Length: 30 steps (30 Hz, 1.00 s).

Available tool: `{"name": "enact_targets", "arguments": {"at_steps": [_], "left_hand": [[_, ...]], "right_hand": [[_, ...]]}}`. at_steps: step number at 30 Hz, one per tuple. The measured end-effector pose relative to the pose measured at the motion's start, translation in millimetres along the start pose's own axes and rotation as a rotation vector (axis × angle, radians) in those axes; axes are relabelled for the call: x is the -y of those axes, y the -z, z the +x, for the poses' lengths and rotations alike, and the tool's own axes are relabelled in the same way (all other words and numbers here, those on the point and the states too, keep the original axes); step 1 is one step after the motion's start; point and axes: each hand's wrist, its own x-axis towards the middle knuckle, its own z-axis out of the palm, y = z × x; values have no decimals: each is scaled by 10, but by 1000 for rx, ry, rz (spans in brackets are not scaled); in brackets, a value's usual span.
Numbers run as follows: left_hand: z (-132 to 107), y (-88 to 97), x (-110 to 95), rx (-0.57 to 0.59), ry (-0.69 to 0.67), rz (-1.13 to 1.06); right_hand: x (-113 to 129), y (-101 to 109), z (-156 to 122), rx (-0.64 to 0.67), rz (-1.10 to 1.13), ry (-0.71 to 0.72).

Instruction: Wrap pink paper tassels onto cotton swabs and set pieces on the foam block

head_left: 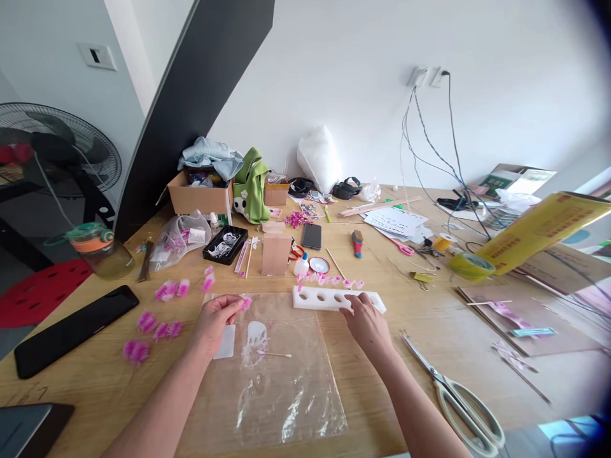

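My left hand (pixel 220 323) pinches a small pink petal piece (pixel 245 303) between thumb and fingertips, above the left top part of a clear plastic sheet (pixel 296 394). My right hand (pixel 367 321) has its thumb and curled fingers on the right part of a white foam strip (pixel 308 297) with round holes. Part of the strip is hidden under that hand. On the sheet lie a white glue puddle (pixel 256 332), smeared around its lower edge, and a cotton swab (pixel 277 354). A small white card (pixel 224 343) is beside my left wrist.
Pink fluffy pieces (pixel 136 350) lie at the left, near a black phone (pixel 76 327). Behind the strip are small pink petals (pixel 324 278), a glue bottle (pixel 301 264) and a cardboard block (pixel 277 253). Large scissors (pixel 449 385) lie right of my right arm.
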Motion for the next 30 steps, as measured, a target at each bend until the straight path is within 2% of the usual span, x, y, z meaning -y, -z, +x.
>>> {"name": "enact_targets", "arguments": {"at_steps": [12, 23, 30], "left_hand": [[-15, -18, -16, 4, 5, 28], [-10, 1, -14, 13, -10, 30], [-9, 9, -1, 27, -7, 30]], "right_hand": [[-72, -59, 69, 14, 3, -23], [-33, -5, 106, 20, -10, 103], [-142, 64, -5, -20, -26, 107]]}}
